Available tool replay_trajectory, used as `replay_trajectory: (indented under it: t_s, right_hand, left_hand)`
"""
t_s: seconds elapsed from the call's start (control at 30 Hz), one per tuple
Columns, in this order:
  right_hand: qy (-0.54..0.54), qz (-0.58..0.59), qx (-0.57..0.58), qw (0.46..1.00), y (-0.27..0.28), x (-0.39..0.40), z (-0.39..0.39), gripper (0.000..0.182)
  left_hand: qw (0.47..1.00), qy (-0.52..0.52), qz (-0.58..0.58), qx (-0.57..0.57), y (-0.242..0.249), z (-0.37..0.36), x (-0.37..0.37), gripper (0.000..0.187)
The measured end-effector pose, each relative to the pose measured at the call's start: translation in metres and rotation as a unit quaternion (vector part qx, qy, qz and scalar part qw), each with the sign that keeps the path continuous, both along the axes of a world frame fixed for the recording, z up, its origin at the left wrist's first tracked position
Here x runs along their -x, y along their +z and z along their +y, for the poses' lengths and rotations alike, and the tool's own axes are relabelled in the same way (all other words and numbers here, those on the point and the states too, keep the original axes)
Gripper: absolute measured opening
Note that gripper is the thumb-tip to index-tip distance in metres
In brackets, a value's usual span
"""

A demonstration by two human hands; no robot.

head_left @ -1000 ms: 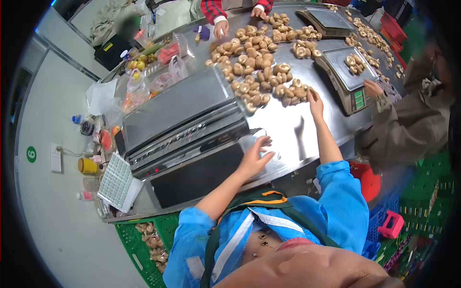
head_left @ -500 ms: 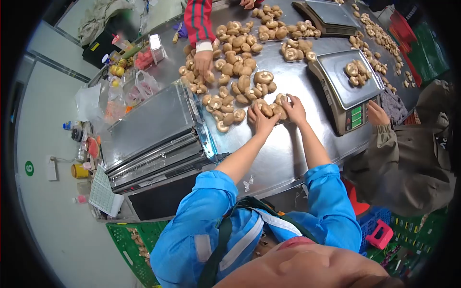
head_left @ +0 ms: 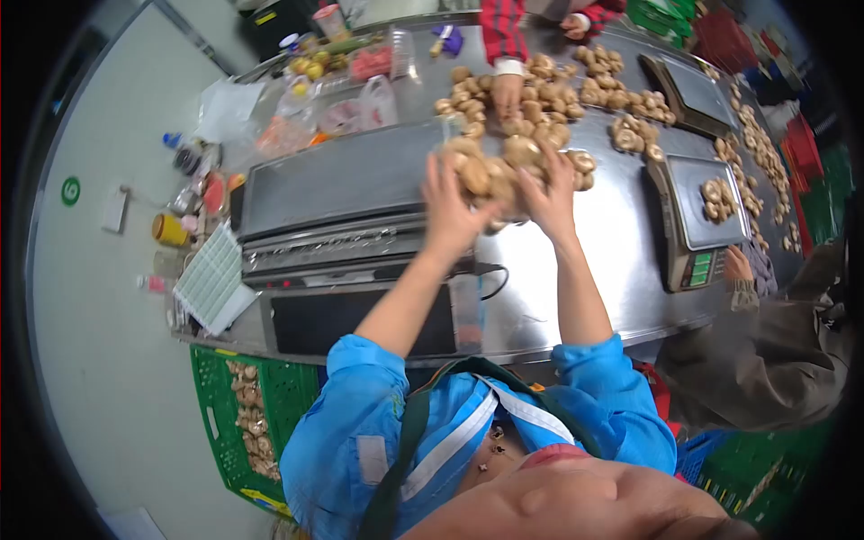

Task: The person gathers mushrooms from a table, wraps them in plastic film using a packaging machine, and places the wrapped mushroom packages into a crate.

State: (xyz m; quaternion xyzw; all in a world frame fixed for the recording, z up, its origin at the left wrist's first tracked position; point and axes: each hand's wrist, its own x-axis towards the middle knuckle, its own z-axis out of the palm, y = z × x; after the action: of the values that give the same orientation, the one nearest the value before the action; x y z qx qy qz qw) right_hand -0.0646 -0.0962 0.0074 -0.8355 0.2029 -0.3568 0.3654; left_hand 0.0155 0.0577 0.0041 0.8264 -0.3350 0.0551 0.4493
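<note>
I had the left hand (head_left: 454,211) half open on my feed, its fingers spread and curved around one side of a mushroom cluster (head_left: 491,180), while the right hand (head_left: 551,202) cupped the other side, also only partly closed. The cluster was held between the two, just by the right end of a flat-lidded machine (head_left: 346,180). Blur smeared the caps and fingertips, so I couldn't count the mushrooms in the hold, nor tell whether any of them rested on the steel table (head_left: 526,297). Just beyond, a loose mushroom heap (head_left: 551,94) spread across the metal, and a co-worker's hand (head_left: 507,92) in a red-and-black checked sleeve (head_left: 502,36) was down among it; I couldn't make out whether that hand gripped anything. Over to the right, the nearer scale (head_left: 679,207) carried a small mushroom pile (head_left: 718,200) on its pan, its green display lit, with another person's hand (head_left: 738,264) just beside it. A second scale (head_left: 697,90) stood farther back. Toward the left end I had a pale label sheet (head_left: 211,279) and a plastic bag (head_left: 378,103), and at lower left a green crate (head_left: 214,387) containing more mushrooms (head_left: 254,418).
</note>
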Motion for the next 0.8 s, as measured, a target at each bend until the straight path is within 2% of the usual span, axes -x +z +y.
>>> replay_trajectory:
  t_s: [0.03,0.1,0.17,0.23,0.3,0.37,0.43,0.47,0.5,0.57,0.6,0.63,0.67,0.7,0.73,0.77,0.8]
  right_hand:
    - [0.032,0.014,0.002,0.999,0.001,-0.032,0.023,0.061]
    - [0.109,0.047,-0.091,0.989,0.007,-0.086,0.079,0.066]
    - [0.141,0.088,-0.113,0.98,-0.012,-0.137,0.129,0.068]
    - [0.124,0.131,-0.122,0.976,-0.015,-0.164,0.179,0.069]
    - [0.057,0.202,-0.107,0.972,-0.005,-0.182,0.216,0.07]
    - [0.038,0.204,-0.103,0.973,-0.028,-0.201,0.23,0.071]
    - [0.068,0.074,-0.171,0.98,-0.064,-0.214,0.218,0.067]
    - [0.093,0.051,-0.21,0.972,-0.047,-0.197,0.219,0.062]
    - [0.118,0.03,-0.248,0.961,-0.024,-0.169,0.221,0.058]
    - [0.207,0.133,-0.093,0.965,-0.013,-0.123,0.19,0.05]
    - [0.234,0.218,0.005,0.948,-0.006,-0.104,0.172,0.048]
    - [0.258,0.301,0.103,0.912,0.002,-0.091,0.16,0.047]
    - [0.259,0.307,0.106,0.91,0.012,-0.084,0.156,0.047]
    - [0.307,0.326,0.256,0.857,0.022,-0.08,0.153,0.047]
    - [0.348,0.333,0.398,0.781,0.027,-0.08,0.153,0.047]
    - [0.349,0.33,0.401,0.78,0.026,-0.086,0.156,0.047]
    - [0.375,0.282,0.435,0.768,0.021,-0.093,0.159,0.047]
  left_hand:
    - [1.0,0.029,0.002,-0.004,0.005,0.029,-0.028,0.097]
    - [0.998,0.067,-0.015,-0.004,0.0,0.089,-0.086,0.087]
    - [0.996,0.066,0.006,-0.062,-0.007,0.15,-0.134,0.085]
    - [0.982,0.072,0.124,-0.125,-0.019,0.196,-0.171,0.087]
    - [0.979,0.075,0.12,-0.146,-0.023,0.226,-0.185,0.088]
    - [0.976,0.076,0.121,-0.162,-0.023,0.25,-0.199,0.088]
    - [0.985,0.018,0.135,-0.109,-0.027,0.273,-0.209,0.09]
    - [0.993,0.055,0.025,-0.104,-0.036,0.29,-0.21,0.078]
    - [0.993,0.051,0.025,-0.1,-0.026,0.312,-0.209,0.078]
    - [0.974,-0.145,-0.116,-0.126,0.014,0.364,-0.218,0.06]
    - [0.975,-0.146,-0.115,-0.123,0.023,0.386,-0.232,0.06]
    - [0.898,-0.251,-0.236,-0.275,0.028,0.408,-0.244,0.054]
    - [0.772,-0.341,-0.343,-0.412,0.029,0.419,-0.249,0.05]
    - [0.775,-0.34,-0.34,-0.41,0.029,0.42,-0.249,0.05]
    - [0.762,-0.341,-0.411,-0.366,0.031,0.419,-0.251,0.05]
    - [0.742,-0.339,-0.482,-0.321,0.034,0.414,-0.254,0.05]
    - [0.754,-0.355,-0.475,-0.283,0.031,0.403,-0.255,0.047]
